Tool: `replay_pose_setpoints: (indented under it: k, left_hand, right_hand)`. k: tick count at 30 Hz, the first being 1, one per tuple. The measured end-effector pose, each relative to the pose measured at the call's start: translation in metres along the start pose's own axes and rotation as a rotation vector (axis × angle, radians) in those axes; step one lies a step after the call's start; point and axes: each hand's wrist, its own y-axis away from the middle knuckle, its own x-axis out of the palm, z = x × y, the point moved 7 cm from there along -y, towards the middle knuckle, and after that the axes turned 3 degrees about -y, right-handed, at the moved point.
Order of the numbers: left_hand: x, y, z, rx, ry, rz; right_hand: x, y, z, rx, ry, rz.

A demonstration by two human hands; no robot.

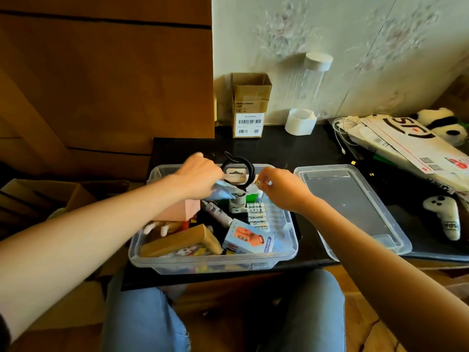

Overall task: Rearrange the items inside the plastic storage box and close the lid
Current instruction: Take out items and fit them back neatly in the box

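The clear plastic storage box (pixel 286 252) stands open on the black table edge in front of me, packed with small items: a pink box (pixel 181 210), a brown cardboard box (pixel 182 240), a light blue mini fan box (pixel 250 240), a pack of batteries (pixel 257 215) and a black coiled cable (pixel 239 165). My left hand (pixel 200 174) reaches into the back of the box and grips a light blue packet (pixel 222 193). My right hand (pixel 281 189) hovers over the box's back right and pinches a tiny object (pixel 258 183). The clear lid (pixel 355 212) lies to the right of the box.
A small cardboard carton (pixel 250 105), a roll of white tape (pixel 300 121) and a clear bottle (pixel 314 77) stand by the wall. Envelopes (pixel 411 148), a plush panda (pixel 444 123) and a white controller (pixel 446 217) crowd the right. A wooden cabinet (pixel 101 72) rises at left.
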Motion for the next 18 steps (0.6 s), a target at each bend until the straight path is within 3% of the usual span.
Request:
replay_pose_setpoints:
  k: [3,7,12,16,18]
  left_hand:
    - [0.010,0.000,0.022,-0.117,0.024,0.118]
    - [0.031,-0.003,0.013,-0.183,0.245,0.296]
    - [0.022,0.006,0.009,-0.265,0.314,0.096]
    - [-0.009,0.026,-0.021,-0.042,0.428,-0.240]
    - [-0.003,0.029,-0.047,0.093,0.466,-0.110]
  right_hand:
    - [0.007,0.000,0.005,-0.024,0.097,0.059]
    - [0.015,0.000,0.012,-0.033,0.164,0.154]
    - [0.017,0.002,0.011,-0.032,0.170,0.161]
    - [0.016,0.000,0.011,-0.024,0.154,0.172]
    - [0.018,-0.001,0.013,-0.023,0.161,0.193]
